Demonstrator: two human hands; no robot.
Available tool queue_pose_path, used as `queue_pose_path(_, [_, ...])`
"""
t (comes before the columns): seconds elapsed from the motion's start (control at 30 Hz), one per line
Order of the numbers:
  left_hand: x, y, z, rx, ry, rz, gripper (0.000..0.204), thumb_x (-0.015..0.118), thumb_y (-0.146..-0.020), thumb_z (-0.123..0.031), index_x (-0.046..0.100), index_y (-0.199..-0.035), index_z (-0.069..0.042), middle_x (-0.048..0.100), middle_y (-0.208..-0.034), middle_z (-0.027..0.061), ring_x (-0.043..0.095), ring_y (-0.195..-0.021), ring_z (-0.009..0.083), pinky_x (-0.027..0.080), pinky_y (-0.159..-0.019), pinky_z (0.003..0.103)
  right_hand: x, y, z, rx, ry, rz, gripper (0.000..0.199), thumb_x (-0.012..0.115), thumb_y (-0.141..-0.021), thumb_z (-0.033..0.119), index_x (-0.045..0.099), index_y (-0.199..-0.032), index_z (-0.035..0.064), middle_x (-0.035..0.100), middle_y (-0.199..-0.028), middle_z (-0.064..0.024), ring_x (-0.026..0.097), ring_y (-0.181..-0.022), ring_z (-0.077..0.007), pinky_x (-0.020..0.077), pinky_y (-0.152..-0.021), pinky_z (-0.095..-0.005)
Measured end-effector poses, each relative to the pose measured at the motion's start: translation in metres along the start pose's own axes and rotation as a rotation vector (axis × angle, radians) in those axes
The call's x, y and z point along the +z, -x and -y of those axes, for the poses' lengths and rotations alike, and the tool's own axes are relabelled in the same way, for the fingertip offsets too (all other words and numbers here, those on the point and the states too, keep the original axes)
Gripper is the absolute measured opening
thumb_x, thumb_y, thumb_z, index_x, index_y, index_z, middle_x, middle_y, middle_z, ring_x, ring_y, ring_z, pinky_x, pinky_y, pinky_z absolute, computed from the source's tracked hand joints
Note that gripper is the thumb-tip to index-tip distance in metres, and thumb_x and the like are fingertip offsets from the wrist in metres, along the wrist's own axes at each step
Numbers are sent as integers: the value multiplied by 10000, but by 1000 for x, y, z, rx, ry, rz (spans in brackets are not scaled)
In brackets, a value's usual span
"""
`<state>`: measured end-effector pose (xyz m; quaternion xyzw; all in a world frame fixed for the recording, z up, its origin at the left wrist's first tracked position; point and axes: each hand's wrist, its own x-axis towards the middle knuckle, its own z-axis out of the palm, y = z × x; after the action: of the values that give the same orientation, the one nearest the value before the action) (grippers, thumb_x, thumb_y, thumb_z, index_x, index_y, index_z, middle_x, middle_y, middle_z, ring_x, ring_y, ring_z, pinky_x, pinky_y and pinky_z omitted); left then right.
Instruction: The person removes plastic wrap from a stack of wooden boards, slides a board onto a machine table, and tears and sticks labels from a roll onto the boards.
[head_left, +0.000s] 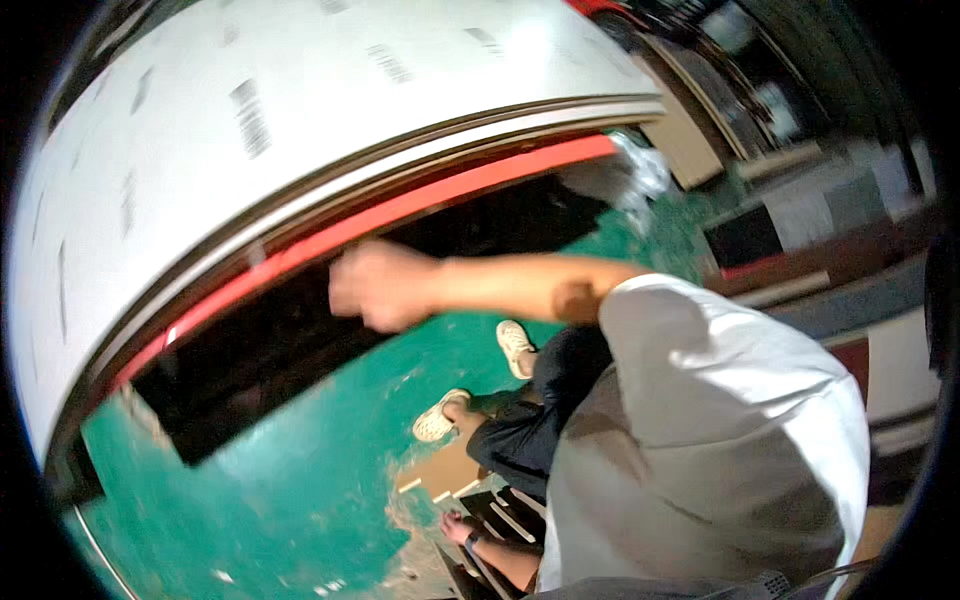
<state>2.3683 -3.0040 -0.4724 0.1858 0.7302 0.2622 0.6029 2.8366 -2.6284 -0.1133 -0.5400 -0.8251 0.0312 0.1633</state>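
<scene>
My right arm reaches across the middle of the picture. At its end my right hand (385, 285) is smeared by motion; its fingers look bunched, but whether anything is in them cannot be seen. It hovers in front of a long red bar (430, 197) under the edge of a large white panel (330, 110) with dark printed marks. Low down, my left hand (456, 527), with a dark watch on the wrist, is beside several dark and pale strips (505, 515). Its fingers look partly bent, and their grip is unclear.
My legs and pale shoes (437, 417) rest on a green, scuffed floor (300, 440). A brown cardboard piece (440, 470) lies near the shoes. Crumpled clear plastic (640, 175) hangs at the panel's right end. Stacked boards (810, 220) stand at the right.
</scene>
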Motion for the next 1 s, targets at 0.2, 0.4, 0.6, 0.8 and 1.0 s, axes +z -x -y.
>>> queue_pose_path(0.2, [22, -24, -70, -266, 176, -89, 216, 569, -907, -205, 575, -1103, -115, 611, -742, 72, 526, -575, 169, 322, -457, 302, 12, 362, -44, 451, -450, 618, 482, 645, -801, 302, 565, -1239, 117, 553, -1239, -137, 516, -1149, -327, 439, -940, -440])
queue_pose_path(0.4, [140, -7, -104, 29, -415, 35, 221, 581, -901, -194, 560, -1099, -97, 595, -719, 82, 538, -609, 167, 383, -492, 293, -63, 723, -138, 1677, -425, 417, 440, 631, -802, 381, 637, -1101, 59, 634, -1074, -183, 607, -985, -334, 487, -825, -432])
queue_pose_path(0.6, [369, 91, -62, 299, -637, 442, 379, 602, -901, -170, 535, -1257, -56, 622, -1122, 93, 592, -946, 206, 480, -829, 323, -131, 836, -240, 1893, -616, -151, 420, 630, -862, 304, 599, -1182, 33, 627, -1124, -126, 581, -1041, -253, 449, -887, -323])
queue_pose_path(0.8, [580, 252, -90, 537, -939, 704, 349, 568, -921, -176, 547, -1235, -24, 627, -1142, 132, 614, -1006, 233, 479, -859, 346, -245, 809, -375, 1594, -1183, -967, 374, 592, -909, 237, 546, -1229, 51, 635, -1000, -59, 596, -873, -155, 475, -777, -287])
queue_pose_path(1.0, [600, 265, -50, 467, -1111, 548, 313, 545, -936, -206, 575, -1176, -8, 634, -1112, 134, 587, -1027, 220, 463, -871, 338, -284, 794, -518, 1541, -1136, -1347, 441, 606, -899, 311, 485, -1262, 92, 598, -1108, -128, 597, -986, -230, 479, -847, -335])
